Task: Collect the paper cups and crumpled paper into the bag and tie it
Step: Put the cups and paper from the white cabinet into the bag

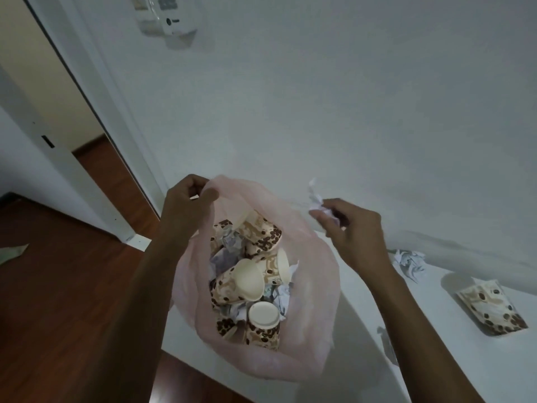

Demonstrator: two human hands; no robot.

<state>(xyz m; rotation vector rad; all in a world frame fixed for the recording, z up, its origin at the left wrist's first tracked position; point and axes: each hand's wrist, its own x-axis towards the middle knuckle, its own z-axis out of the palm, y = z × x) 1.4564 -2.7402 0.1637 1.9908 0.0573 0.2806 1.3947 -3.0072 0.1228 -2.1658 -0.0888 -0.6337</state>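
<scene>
A thin pink plastic bag [316,274] stands open on the white table's left end. Inside lie several paper cups [247,282] printed with coffee beans, mixed with crumpled paper. My left hand [186,205] pinches the bag's rim at its far left and holds the mouth up. My right hand [354,231] is just right of the bag's mouth, above the table, fingers curled round a crumpled paper ball [318,203]. Another crumpled paper [409,264] lies on the table to the right. A flattened paper cup [491,311] lies further right.
The white table [436,344] runs along a white wall [348,112]. A small paper scrap [386,347] lies near my right forearm. Dark wooden floor [72,301] and an open door frame [96,117] are at the left. A wall-mounted device [167,21] hangs above.
</scene>
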